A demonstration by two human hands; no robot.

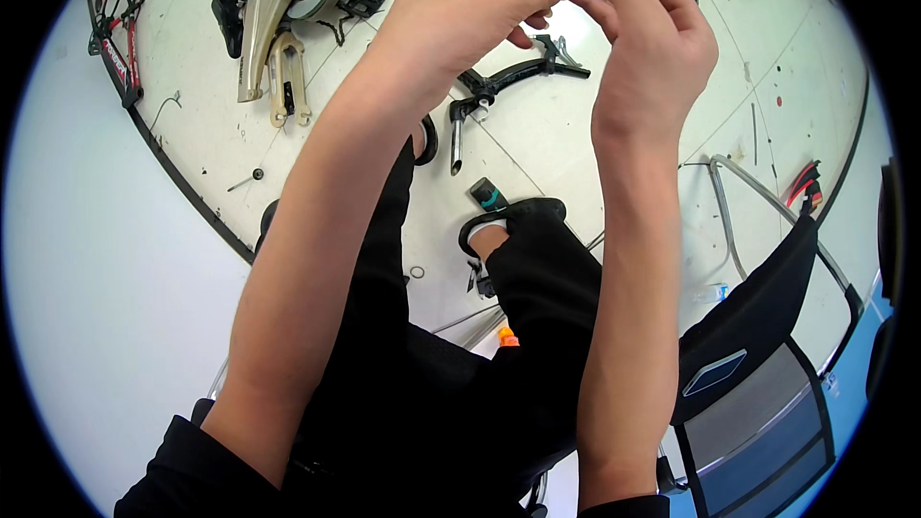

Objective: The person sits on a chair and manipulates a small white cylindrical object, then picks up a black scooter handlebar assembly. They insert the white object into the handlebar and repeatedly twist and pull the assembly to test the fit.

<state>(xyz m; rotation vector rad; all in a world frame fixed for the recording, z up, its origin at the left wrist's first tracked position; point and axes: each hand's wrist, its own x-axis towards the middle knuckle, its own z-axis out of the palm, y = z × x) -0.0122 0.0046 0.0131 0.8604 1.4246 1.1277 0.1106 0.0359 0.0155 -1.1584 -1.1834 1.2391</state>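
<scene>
Both my arms reach up to the top of the view, and my hands meet there fingertip to fingertip. My left hand (451, 11) is closed in a pinch, thumb and forefinger pressed together. Facing it, my right hand (657, 48) pinches in the same way. Whatever sits between the fingertips is too small or too hidden to name. Below the hands, on the floor, lies a black bicycle handlebar (526, 71) with its stem and a silver tube end.
A beige bicycle frame (264, 24) with pedals lies at the upper left, near a black saddle (228, 23) and a beige fork (287, 82). A dark bottle (487, 194) is by my foot. At right stands a chair (758, 422) with a phone (715, 373) on it.
</scene>
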